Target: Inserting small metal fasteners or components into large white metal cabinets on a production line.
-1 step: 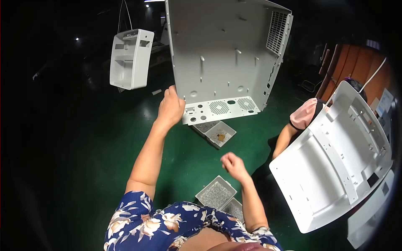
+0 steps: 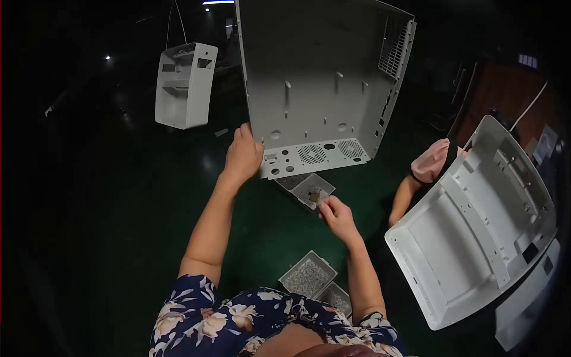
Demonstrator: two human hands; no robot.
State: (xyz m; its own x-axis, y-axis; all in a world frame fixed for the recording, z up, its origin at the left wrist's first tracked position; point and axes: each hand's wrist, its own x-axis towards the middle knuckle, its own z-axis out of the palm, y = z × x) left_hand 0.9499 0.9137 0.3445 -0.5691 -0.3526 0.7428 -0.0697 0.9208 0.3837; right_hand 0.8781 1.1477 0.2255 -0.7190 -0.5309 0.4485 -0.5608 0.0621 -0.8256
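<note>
A large pale grey casing (image 2: 315,65) with posts inside, a grille on its right side and a vented lower flange (image 2: 312,154) fills the upper middle. My left hand (image 2: 244,153) is closed round its lower left edge. Below the flange, my right hand (image 2: 338,215) is apart from the casing, its fingers pinched together; whatever they hold, if anything, is too small to make out. Just beyond those fingers sits a pale compartmented bin (image 2: 324,183) with small brownish pieces (image 2: 313,195) in it.
Close to my body are bins (image 2: 286,282) of small pale parts. A white moulded housing (image 2: 464,256) hangs at the right, partly hiding another person (image 2: 432,160) in pink. A smaller white housing (image 2: 201,89) hangs from wires at the far left above the green floor (image 2: 256,232).
My right hand has moved a little forward, away from my body and nearer the far bin. My left hand keeps its grip on the casing. The picture is darker.
</note>
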